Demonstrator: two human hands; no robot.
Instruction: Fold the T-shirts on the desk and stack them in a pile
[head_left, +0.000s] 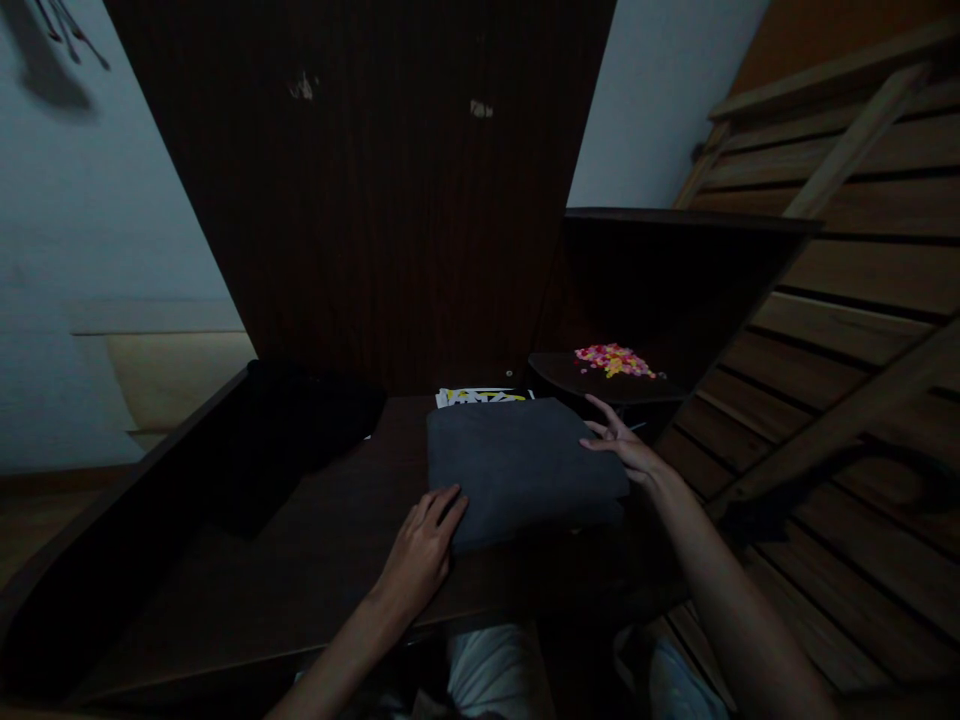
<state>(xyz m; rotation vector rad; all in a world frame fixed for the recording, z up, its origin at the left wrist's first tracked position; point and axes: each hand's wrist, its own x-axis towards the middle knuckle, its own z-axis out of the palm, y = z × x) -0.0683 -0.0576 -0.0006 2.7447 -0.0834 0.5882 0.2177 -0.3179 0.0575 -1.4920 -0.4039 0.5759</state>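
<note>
A dark grey folded cloth [517, 460] lies on the dark wooden desk [300, 580], flat and roughly rectangular. At its lower left corner rests my left hand [424, 540], fingers laid on the cloth and thumb out of sight. My right hand [619, 440] is by the right edge, fingers spread and index stretched toward the back, the thumb touching the cloth. Behind the cloth, a sheet or booklet with a white, black and yellow print [487, 396] sticks out partly.
Black fabric [300, 430] is heaped at the desk's left. Small pink, red and yellow pieces [615, 360] lie on a low corner shelf [559, 370] at right. A tall dark panel [375, 220] closes the back. Wooden slats [847, 330] lean on the right, with a black strap-like thing [862, 455].
</note>
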